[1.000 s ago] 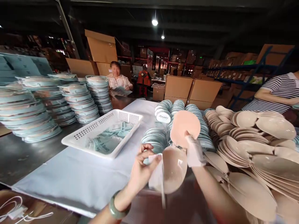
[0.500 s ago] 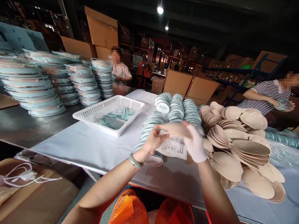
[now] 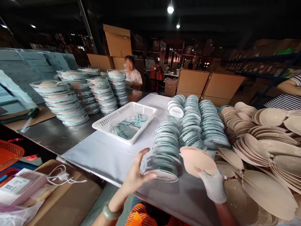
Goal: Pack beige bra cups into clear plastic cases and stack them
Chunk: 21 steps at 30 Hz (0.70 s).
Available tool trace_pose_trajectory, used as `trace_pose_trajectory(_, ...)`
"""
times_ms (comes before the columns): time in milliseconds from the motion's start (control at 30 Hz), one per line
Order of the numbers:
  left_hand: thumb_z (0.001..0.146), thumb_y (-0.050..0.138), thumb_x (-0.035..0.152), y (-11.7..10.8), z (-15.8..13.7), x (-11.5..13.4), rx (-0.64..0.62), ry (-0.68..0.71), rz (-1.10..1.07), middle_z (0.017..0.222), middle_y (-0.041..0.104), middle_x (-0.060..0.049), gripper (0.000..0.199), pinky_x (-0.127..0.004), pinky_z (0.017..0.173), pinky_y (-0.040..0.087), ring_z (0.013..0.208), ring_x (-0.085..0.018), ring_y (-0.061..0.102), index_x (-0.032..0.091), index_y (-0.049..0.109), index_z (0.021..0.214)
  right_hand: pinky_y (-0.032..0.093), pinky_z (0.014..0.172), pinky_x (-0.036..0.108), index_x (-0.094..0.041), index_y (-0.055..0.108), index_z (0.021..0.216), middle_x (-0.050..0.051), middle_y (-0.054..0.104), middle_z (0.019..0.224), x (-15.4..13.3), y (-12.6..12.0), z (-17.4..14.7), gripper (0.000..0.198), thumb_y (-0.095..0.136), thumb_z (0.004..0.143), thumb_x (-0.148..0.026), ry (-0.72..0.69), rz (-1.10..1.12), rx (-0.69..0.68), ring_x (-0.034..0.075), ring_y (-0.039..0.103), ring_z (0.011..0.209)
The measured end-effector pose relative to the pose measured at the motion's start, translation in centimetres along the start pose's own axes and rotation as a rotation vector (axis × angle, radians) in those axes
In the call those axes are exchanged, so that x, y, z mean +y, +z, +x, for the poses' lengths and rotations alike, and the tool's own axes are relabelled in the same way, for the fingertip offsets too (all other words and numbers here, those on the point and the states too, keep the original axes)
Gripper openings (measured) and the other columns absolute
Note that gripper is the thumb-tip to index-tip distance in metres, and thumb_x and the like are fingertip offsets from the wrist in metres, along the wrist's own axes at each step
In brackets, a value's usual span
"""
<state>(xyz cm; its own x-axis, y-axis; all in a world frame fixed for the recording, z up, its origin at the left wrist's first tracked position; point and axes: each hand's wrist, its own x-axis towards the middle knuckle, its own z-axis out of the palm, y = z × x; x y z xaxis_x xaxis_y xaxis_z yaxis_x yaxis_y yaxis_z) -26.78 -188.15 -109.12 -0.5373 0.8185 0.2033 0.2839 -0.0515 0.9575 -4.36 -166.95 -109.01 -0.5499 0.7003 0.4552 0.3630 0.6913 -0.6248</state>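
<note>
A beige cup (image 3: 196,159), probably light, pliable, best rim-held, is pinched in the right hand (image 3: 213,184), a case (image 3: 166,176) beside the left hand's (image 3: 134,176) spread fingers (image 3: 141,154)

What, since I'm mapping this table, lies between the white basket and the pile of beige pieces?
In the head view: rows of round bluish cases, with white cloth nearer the basket.

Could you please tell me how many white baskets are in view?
1. The white basket sits beyond the left hand, to the left of the round packs, with sachets inside. Others may be hidden from view.
</note>
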Motion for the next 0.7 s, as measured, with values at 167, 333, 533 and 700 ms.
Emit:
trace_pose_trajectory(167,0.068,0.08,0.075,4.3,-0.3,-6.2,0.081,-0.075,0.153,0.153,0.046,-0.022,0.1,-0.056,0.118,0.043,0.142,-0.042,0.049,0.02,0.05,0.147,0.057,0.073,0.034,-0.02,0.074,0.096,0.01,0.079,0.091,-4.2,2.0,5.5,0.02,0.062,0.09,-0.035,-0.26,-0.105,-0.744,0.026,0.075,0.083)
trace_pose_trajectory(333,0.074,0.077,0.072,6.0,-2.6,-7.4,0.04,-0.124,0.119,0.133,0.059,-0.019,0.083,-0.053,0.108,0.052,0.126,-0.04,0.062,0.022,0.056,0.137,0.048,0.062,0.033,-0.017,0.074,0.099,0.012,0.077,0.089,-7.6,1.2,5.5,0.02,0.054,0.097,-0.016,-0.311,-0.818,-1.112,0.031,0.077,0.085)
trace_pose_trajectory(533,0.077,0.074,0.072,5.5,-4.5,-8.5,0.024,-0.13,0.157,0.132,0.06,-0.019,0.081,-0.052,0.104,0.054,0.123,-0.038,0.063,0.021,0.05,0.136,0.044,0.057,0.03,-0.022,0.066,0.124,0.004,0.077,0.096,-6.5,0.0,2.1,0.037,0.067,0.088,-0.014,-0.374,-0.584,-1.131,0.024,0.075,0.083)
trace_pose_trajectory(700,0.08,0.069,0.067,6.9,-4.9,-8.4,0.047,-0.107,0.303,0.129,0.063,-0.02,0.072,-0.059,0.104,0.052,0.122,-0.041,0.062,0.02,0.052,0.132,0.051,0.063,0.037,-0.016,0.074,0.082,0.01,0.076,0.081,-5.8,-0.7,1.9,0.018,0.061,0.087,-0.005,-0.255,-0.698,-1.246,0.03,0.074,0.078)
